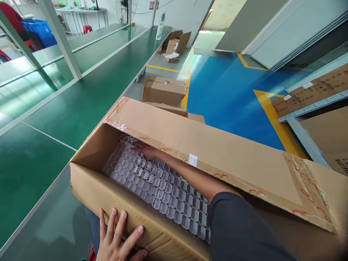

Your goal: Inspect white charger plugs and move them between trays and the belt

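Observation:
A long cardboard box (136, 206) stands open before me, packed with rows of small clear plastic containers (170, 212). My right hand (146, 150) reaches deep inside, over the containers near the far left end. Its fingers are stretched out and apart, though the far edge of the hand is partly shaded, and I see nothing held in it. Against the near outer wall of the box rests my left hand (116, 237), fingers spread and holding nothing. The raised flap (206, 141) with tape and orange print runs along the far side of the box.
A green-topped workbench (89, 98) runs along the left, with a plastic bottle (161, 26) at its far end. Other cartons (164, 90) stand on the floor beyond the box. At right, a metal shelf (312, 108) holds boxes. A person in a red sleeve (12, 18) is at far left.

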Available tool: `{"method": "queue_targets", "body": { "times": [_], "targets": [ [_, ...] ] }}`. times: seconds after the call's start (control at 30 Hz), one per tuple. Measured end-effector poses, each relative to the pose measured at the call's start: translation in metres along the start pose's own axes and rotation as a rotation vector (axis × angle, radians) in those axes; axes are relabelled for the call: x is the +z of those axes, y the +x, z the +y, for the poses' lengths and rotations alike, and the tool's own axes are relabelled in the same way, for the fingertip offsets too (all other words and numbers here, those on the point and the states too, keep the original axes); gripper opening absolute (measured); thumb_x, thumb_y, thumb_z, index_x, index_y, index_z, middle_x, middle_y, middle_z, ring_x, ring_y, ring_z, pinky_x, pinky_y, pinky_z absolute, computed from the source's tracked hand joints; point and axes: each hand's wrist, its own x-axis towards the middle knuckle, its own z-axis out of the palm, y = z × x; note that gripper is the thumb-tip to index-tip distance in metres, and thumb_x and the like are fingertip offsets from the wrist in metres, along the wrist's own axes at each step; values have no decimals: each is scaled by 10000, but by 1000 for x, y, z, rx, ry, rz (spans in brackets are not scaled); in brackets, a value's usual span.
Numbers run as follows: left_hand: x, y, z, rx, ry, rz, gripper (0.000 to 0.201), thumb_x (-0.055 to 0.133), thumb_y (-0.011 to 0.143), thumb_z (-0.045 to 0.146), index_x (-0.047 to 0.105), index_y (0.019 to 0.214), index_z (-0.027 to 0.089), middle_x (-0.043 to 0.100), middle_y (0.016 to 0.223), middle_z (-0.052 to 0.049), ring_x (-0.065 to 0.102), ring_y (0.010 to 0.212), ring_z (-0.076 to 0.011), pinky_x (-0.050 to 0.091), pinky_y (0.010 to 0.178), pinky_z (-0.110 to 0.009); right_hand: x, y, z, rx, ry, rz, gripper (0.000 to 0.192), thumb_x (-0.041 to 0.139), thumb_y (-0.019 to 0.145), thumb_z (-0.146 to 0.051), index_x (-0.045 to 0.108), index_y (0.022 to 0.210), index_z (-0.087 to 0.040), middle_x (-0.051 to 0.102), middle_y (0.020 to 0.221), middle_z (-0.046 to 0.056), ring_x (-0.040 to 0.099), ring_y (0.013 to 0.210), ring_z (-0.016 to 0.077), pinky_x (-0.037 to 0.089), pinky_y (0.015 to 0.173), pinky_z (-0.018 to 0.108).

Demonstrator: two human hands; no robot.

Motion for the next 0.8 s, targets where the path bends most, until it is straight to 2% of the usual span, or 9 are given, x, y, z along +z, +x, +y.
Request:
{"method": "queue_targets", "body": {
  "times": [0.1,0.2,0.27,0.37,0.47,0.53,0.67,0.8],
  "targets": [
    [-2,1,1,-7,-5,-33,908,742,799,566,270,1553,386,120,1686,2,113,1562,-259,45,1287,-531,6,-22,-11,-159,-53,-160,879,804,606,-1,545,1425,-183,392,1565,185,329,1455,376,332,1158,543],
    [-1,2,2,-9,-24,-25,862,709,837,546,262,1556,382,103,1689,10,95,1565,-257,38,1286,-529,18,-50,-18,-289,-190,-267,912,826,648,-101,468,1479,-211,324,1592,212,307,1457,415,361,1104,613],
    [2,1,2,-10,-33,-25,843,697,849,536,264,1555,383,104,1689,13,95,1565,-259,35,1285,-534,29,-65,-19,-318,-268,-287,980,856,631,-137,420,1504,-228,281,1614,206,313,1452,418,391,1081,601],
    [5,-1,2,-18,-36,-17,815,679,866,524,266,1554,384,114,1688,7,106,1563,-270,45,1279,-557,47,-75,-14,-354,-357,-232,887,806,710,-128,413,1501,-211,308,1612,180,345,1441,394,397,1083,585],
    [4,-4,2,-29,-23,-44,843,692,855,523,248,1559,388,95,1690,2,94,1564,-284,43,1271,-586,63,-75,-9,-465,-398,-103,611,606,890,-100,447,1475,-178,453,1525,174,418,1405,357,379,1094,595],
    [1,-4,2,-20,-14,-73,904,729,824,523,231,1565,383,77,1692,-2,77,1565,-289,37,1271,-586,69,-71,-8,-546,-413,-19,521,500,955,-100,454,1469,-171,529,1453,172,465,1371,340,383,1086,590],
    [-3,-3,2,-8,-7,-84,955,769,787,525,239,1567,367,75,1693,-10,68,1566,-290,35,1277,-563,73,-63,-12,-622,-447,76,493,441,992,-119,447,1474,-221,565,1410,153,504,1335,306,397,1069,550],
    [-4,-1,3,-26,-30,-71,867,760,802,518,321,1534,368,113,1689,0,96,1564,-279,24,1282,-549,76,-57,-15,-615,-494,67,530,464,990,-145,409,1501,-274,511,1467,152,487,1344,305,397,1064,542]
  ]
}}
